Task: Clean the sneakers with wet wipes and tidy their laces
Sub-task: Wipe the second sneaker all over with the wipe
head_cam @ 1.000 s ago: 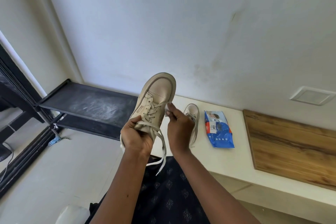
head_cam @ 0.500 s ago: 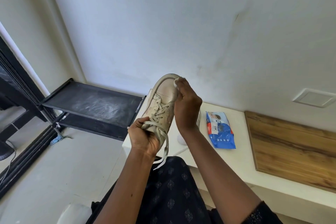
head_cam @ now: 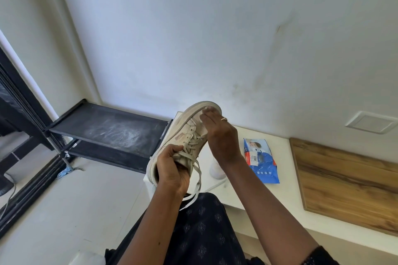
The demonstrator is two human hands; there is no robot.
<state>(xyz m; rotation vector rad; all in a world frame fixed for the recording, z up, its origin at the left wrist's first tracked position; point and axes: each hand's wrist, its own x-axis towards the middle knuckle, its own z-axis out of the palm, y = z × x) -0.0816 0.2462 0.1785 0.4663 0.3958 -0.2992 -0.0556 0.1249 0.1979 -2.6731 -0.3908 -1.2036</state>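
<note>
Beige sneaker (head_cam: 189, 127) clutched in left grip (head_cam: 172, 170) — right grip (head_cam: 221, 140) pinches wipe (head_cam: 205, 109) on its toe. That wrist masks the second sneaker (head_cam: 216, 171); wipes pack (head_cam: 261, 163) at three o'clock.

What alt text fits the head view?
A person's left hand grips a beige lace-up sneaker by its collar while the right hand holds a white wet wipe against its toe. A blue wet-wipe pack lies on the white ledge behind.
</note>
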